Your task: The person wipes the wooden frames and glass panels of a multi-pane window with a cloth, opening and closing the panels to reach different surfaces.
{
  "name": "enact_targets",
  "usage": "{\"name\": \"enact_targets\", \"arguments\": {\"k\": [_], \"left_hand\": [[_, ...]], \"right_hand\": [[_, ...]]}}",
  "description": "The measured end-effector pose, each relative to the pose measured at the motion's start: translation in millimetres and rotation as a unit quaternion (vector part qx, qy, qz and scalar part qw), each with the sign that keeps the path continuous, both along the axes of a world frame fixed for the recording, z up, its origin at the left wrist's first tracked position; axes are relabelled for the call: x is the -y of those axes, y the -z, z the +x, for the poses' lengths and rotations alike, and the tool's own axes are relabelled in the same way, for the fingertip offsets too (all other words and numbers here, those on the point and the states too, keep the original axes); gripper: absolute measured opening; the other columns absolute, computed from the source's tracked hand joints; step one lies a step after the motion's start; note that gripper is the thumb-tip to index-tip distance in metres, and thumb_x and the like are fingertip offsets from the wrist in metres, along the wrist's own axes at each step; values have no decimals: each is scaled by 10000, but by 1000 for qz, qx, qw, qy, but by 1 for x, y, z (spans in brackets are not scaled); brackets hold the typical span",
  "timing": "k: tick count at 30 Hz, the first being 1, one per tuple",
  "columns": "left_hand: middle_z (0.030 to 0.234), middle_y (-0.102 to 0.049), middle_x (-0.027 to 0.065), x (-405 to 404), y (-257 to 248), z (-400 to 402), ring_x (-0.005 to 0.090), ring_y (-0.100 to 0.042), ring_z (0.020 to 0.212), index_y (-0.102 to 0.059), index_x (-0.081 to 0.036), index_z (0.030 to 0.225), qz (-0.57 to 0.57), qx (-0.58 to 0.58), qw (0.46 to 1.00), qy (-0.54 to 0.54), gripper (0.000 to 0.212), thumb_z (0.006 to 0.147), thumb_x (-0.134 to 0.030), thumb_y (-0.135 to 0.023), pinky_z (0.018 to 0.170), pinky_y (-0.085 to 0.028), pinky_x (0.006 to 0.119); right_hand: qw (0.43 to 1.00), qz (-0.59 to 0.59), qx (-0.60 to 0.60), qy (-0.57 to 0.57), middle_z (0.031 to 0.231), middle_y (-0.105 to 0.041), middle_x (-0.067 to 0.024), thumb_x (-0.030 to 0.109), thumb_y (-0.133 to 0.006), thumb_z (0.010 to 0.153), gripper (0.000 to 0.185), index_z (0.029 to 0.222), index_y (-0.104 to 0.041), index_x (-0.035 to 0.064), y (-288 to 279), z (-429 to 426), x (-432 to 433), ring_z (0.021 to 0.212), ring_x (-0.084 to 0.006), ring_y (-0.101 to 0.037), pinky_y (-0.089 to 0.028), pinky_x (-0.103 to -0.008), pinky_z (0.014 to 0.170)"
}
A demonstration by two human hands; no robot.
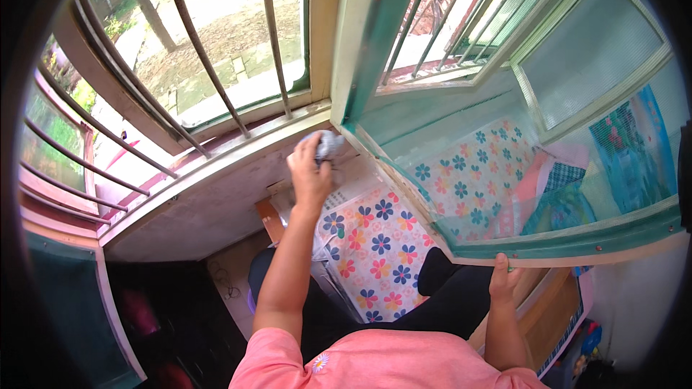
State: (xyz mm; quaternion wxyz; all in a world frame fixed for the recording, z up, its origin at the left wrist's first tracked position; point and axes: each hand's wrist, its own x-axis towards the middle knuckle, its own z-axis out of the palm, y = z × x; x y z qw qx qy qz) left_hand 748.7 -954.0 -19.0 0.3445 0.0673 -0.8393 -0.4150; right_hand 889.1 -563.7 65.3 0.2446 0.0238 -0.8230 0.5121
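At the middle of the view, my left hand [311,170] grips a bunched grey cloth [328,146], close to the lower corner where the white window frame [259,132] meets the hinged screen. On the right, my right hand [504,275] holds the bottom rail of the open mesh screen sash [562,247], thumb on its near face and the fingers partly hidden below. The sash has green edging and a see-through mesh. Metal window bars [203,48] stand to the left of the sash, in the window opening.
Below lies a flower-patterned cloth [381,248] over a surface, with my legs around it. A second screen sash [70,292] stands at the lower left. Folded fabrics [562,183] show through the mesh. A wooden cabinet or drawer front [551,319] is at the lower right.
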Motion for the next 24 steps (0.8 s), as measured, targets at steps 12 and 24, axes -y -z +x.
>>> {"name": "enact_targets", "arguments": {"k": [12,24], "left_hand": [[1102,-544,193,0,26,27,334,-513,1043,-531,-48,1140,195,227,951,80,482,666,25,-483,917,-406,385],[1166,-524,195,-17,87,-16,385,-499,1047,-540,-104,1144,71,338,938,-22,438,710,-70,-581,945,-386,435]], "right_hand": [[999,-30,-4,-37,1107,-480,-121,126,-541,844,406,1179,-401,-54,-1,-4,-2,995,-209,-482,-391,-339,875],[999,28,-13,-38,1126,-473,-127,171,-555,851,444,1197,-390,-54,-3,-3,-4,1002,-220,-477,-387,-342,881]]}}
